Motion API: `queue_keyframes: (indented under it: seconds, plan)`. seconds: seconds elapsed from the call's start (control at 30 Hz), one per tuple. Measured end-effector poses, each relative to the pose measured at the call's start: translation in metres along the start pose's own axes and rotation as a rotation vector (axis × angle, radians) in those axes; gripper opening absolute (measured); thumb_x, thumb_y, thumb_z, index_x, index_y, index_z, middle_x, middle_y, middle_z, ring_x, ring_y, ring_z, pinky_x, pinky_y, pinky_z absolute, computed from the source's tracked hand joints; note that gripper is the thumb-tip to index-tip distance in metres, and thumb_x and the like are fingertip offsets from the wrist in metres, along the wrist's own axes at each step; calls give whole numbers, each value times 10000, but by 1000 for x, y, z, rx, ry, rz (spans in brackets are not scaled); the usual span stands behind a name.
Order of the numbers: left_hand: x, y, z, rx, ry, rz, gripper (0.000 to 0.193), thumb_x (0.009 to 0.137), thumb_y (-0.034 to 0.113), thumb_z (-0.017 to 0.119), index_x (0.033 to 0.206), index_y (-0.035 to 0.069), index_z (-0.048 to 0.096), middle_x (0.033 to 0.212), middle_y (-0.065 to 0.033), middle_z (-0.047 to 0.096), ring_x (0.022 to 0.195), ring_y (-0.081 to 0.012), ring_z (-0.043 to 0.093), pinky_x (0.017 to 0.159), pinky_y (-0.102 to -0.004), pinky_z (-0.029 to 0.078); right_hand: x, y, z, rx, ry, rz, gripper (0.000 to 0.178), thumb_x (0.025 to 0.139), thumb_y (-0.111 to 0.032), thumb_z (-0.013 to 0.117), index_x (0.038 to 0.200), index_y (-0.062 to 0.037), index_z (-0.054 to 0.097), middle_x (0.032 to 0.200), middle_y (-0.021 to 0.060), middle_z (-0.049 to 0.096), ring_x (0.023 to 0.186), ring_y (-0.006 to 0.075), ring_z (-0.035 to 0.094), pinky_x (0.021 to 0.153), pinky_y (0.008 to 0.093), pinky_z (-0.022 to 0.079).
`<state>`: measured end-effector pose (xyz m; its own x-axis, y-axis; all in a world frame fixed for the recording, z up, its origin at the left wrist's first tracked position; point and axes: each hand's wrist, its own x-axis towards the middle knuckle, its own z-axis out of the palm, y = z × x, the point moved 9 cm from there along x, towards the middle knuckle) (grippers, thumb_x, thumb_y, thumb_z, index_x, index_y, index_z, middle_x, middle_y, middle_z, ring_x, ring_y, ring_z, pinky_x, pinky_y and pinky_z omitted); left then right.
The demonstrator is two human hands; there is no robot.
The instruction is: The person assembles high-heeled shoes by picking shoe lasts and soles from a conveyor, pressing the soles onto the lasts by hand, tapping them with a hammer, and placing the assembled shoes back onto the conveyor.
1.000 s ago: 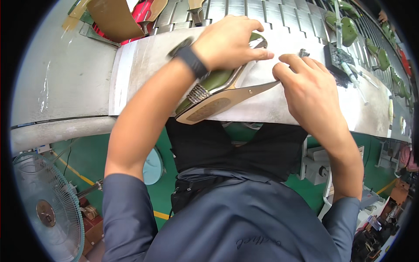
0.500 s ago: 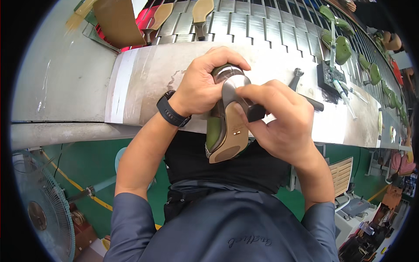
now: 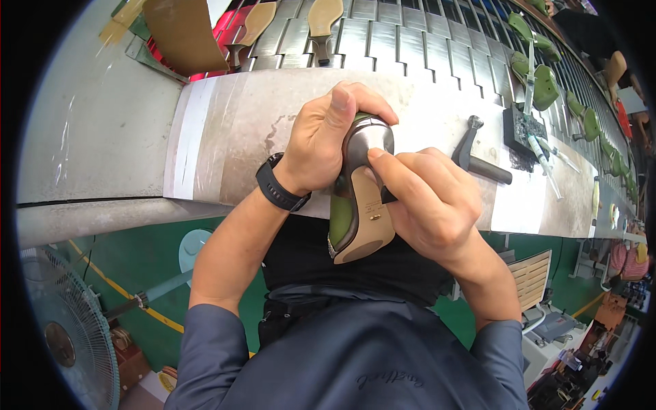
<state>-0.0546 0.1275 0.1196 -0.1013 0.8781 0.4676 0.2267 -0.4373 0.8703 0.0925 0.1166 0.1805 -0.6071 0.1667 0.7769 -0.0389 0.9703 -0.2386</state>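
Observation:
A high-heeled shoe (image 3: 370, 222) is held sole up over the bench's near edge, its toe toward me. Its sole is tan, the heel part is dark and metallic, and a green last shows along its side. My left hand (image 3: 316, 140) wraps the back of the shoe from the left, its thumb raised off it. With index finger and thumb, my right hand (image 3: 437, 201) grips at the heel; its fingers hide much of the heel, and a small dark bit shows beneath them. A hammer (image 3: 471, 154) lies on the bench to the right.
Beyond the bench (image 3: 236, 130) runs a metal slat conveyor (image 3: 410, 48) bearing soles (image 3: 324, 17) and green lasts (image 3: 545, 87). A black block (image 3: 523, 126) and syringes (image 3: 543, 160) sit at the right. A fan (image 3: 65, 335) stands lower left.
The shoe has turned slightly and shifted a little toward me. My left thumb has lifted from it. My right hand has moved slightly down and left, covering the dark block end seen before.

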Motion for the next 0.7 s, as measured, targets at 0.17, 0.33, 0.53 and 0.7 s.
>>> queue_keyframes:
  seconds: [0.17,0.33,0.53,0.7]
  plan:
    - [3,-2,-1,-86,1,46,624,1148,476,388,1001,-25,729,1040,-121,704,996,-209,626,945,-346,481,2,3,1,-59,40,-10,347,686,-44,746,1025,26,734,765,29,553,595,176,529,517,330,442]
    - [24,-35,-12,-209,-12,-234,333,994,237,534,993,-45,711,1063,-150,695,1020,-218,640,981,-341,480,14,34,14,-102,107,-5,338,730,-39,771,1064,-78,734,794,47,591,661,211,607,581,349,497]
    - [22,-41,-22,-287,88,-224,312,993,205,536,1042,-43,720,1050,-129,718,1013,-191,653,947,-311,493,-43,125,17,607,31,988,277,944,-248,809,978,21,756,789,39,719,698,83,662,616,270,549]
    - [39,-44,2,-10,90,-229,395,1073,320,592,996,-14,790,786,-9,694,720,-68,565,677,-241,458,24,73,0,-70,-478,583,514,951,-469,715,845,32,763,711,210,713,669,370,714,646,440,584]
